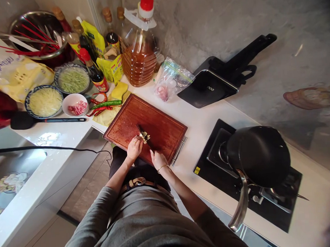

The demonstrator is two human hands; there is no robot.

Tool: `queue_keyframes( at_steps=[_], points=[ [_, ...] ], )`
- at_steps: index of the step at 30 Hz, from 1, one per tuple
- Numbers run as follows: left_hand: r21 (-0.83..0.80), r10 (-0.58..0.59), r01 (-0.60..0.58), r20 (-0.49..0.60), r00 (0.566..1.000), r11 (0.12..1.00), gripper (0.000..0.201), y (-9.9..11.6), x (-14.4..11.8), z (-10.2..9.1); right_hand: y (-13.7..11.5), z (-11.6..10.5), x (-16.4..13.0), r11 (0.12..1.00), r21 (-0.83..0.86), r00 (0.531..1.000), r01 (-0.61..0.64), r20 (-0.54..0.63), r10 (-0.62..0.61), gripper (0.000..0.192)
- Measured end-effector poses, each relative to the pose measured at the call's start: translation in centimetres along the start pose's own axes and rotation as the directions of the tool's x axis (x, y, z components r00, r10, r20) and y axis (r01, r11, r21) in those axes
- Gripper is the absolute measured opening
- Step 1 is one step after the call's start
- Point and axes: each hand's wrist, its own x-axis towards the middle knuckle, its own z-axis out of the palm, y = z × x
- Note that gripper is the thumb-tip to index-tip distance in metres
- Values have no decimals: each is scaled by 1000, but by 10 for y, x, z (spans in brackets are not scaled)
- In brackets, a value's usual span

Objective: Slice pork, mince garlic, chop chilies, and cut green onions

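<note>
A reddish-brown wooden cutting board (165,129) lies at an angle on the counter before me. My right hand (158,160) grips a knife (140,128) by its handle, the dark blade pointing away from me across the board. Small pale pieces of chopped garlic (145,137) lie against and beside the blade. Close to the blade's left side, my left hand (134,147) has its fingers bunched together over the garlic; the fingertips partly hide what they press.
Left of the board are chillies (108,104), a bowl of chopped meat (75,104), a bowl of pale shreds (44,102) and a black spatula (47,120). Behind stands an oil jug (139,50). Right are a knife block (207,87) and a black pot (262,156) on the stove.
</note>
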Motion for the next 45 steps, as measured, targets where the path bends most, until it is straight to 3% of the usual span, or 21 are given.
queue_keyframes(
  at_steps=[7,12,24,33,37,45],
  points=[
    [-21,0,0,-18,1000,1000,15,-2,-2,0,14,3,-6,998,40,996,42,-80,-39,51],
    [-45,-42,40,-45,998,998,12,0,-1,-2,8,-7,-19,999,-38,998,39,-38,-40,52],
    [-24,14,-15,-27,1000,1000,15,-1,0,0,-2,-22,-12,999,-48,999,-5,48,8,53],
    [-36,-23,23,18,1000,999,16,-1,-1,0,-2,6,4,1000,11,999,23,-34,-23,50],
    [-43,-7,6,-13,1000,999,13,-1,0,-2,6,4,2,998,60,997,35,-72,-30,51],
    [-38,2,-4,-76,997,999,8,2,0,-7,1,-3,-15,999,-26,998,29,-53,-31,57]
  ],
)
